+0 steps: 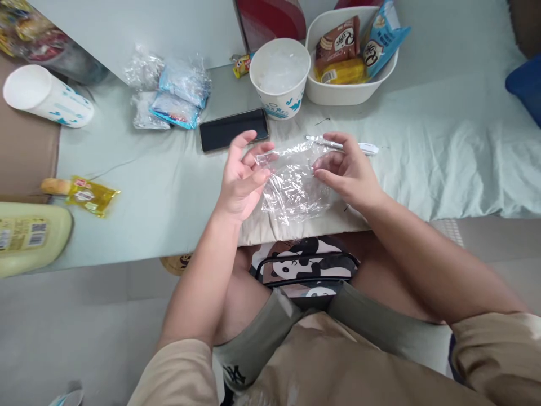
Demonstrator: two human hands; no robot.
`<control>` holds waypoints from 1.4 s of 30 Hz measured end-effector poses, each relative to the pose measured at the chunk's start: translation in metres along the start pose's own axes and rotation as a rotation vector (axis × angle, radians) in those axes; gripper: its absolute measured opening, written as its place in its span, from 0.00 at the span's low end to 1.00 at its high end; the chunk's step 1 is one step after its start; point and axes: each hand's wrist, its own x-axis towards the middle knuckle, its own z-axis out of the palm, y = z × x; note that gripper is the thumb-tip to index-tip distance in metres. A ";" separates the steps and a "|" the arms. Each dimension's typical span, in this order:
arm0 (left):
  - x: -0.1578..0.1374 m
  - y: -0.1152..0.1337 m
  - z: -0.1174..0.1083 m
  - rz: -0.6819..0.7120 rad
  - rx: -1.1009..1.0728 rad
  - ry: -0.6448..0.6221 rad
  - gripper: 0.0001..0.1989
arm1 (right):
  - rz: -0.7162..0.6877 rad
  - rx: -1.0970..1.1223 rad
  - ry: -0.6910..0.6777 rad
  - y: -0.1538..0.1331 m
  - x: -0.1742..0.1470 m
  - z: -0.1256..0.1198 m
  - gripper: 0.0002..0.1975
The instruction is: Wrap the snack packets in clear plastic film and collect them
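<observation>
Glistening plastic film (291,194); thin, wrinkled

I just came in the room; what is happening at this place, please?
A seated person holds a crinkled sheet of clear plastic between the left hand and right hand, over the near edge of the cloth. Beyond the left hand lies a phone; to its right stand a cup and a basket of packets.

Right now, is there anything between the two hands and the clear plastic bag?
Nothing visible is: the left hand and right hand are at opposite sides of the clear plastic bag. The slim white object lies beyond, not between.
</observation>
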 end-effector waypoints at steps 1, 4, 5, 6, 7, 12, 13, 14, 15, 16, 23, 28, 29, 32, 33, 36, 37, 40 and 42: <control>0.000 0.001 0.003 -0.080 -0.051 -0.049 0.35 | 0.008 0.023 0.028 -0.002 0.000 0.000 0.34; -0.004 0.005 0.015 -0.360 -0.148 -0.212 0.31 | 0.004 0.099 0.122 -0.007 0.001 -0.002 0.32; -0.006 0.006 0.019 -0.412 -0.163 -0.230 0.28 | 0.010 0.128 0.136 -0.008 0.001 -0.003 0.32; -0.007 0.008 0.021 -0.428 -0.173 -0.228 0.25 | 0.025 0.158 0.132 -0.010 0.002 -0.004 0.32; -0.008 0.009 0.023 -0.413 -0.182 -0.212 0.23 | 0.051 0.188 0.108 -0.012 0.002 -0.004 0.31; -0.007 0.016 0.022 -0.327 -0.209 -0.188 0.22 | 0.161 0.266 -0.096 -0.021 -0.001 0.002 0.15; -0.007 0.016 0.021 -0.334 -0.211 -0.195 0.23 | 0.160 0.279 -0.106 -0.022 -0.002 0.004 0.13; -0.006 0.016 0.021 -0.341 -0.207 -0.197 0.25 | 0.157 0.293 -0.103 -0.024 -0.002 0.005 0.13; -0.006 0.014 0.020 -0.346 -0.190 -0.194 0.25 | 0.158 0.304 -0.094 -0.024 -0.003 0.006 0.13; -0.005 0.013 0.019 -0.349 -0.157 -0.185 0.25 | 0.162 0.308 -0.088 -0.025 -0.003 0.006 0.13; -0.002 0.001 0.008 -0.210 0.253 -0.072 0.19 | 0.167 0.106 -0.038 -0.029 -0.003 0.000 0.17; -0.003 0.011 0.003 -0.205 0.037 -0.092 0.20 | 0.125 0.172 0.015 -0.030 -0.003 0.002 0.16; -0.004 0.015 0.002 -0.208 -0.002 -0.086 0.19 | 0.123 0.230 0.011 -0.030 -0.003 0.002 0.16; -0.004 0.023 -0.001 -0.229 -0.070 -0.064 0.12 | 0.130 0.413 -0.023 -0.033 -0.002 0.002 0.11; -0.003 0.025 -0.001 -0.238 -0.090 -0.073 0.11 | 0.131 0.457 -0.048 -0.034 -0.002 0.001 0.10; -0.002 0.025 0.001 -0.248 -0.113 -0.130 0.13 | 0.109 0.453 -0.107 -0.034 -0.001 -0.002 0.16; -0.002 0.023 0.002 -0.239 -0.087 -0.136 0.13 | 0.103 0.404 -0.105 -0.033 -0.002 -0.002 0.17; -0.001 0.016 0.006 -0.171 0.049 -0.069 0.16 | 0.124 0.257 -0.043 -0.027 -0.003 0.000 0.15; -0.001 0.011 0.007 -0.131 0.111 -0.013 0.22 | 0.165 0.230 0.003 -0.022 -0.003 0.001 0.27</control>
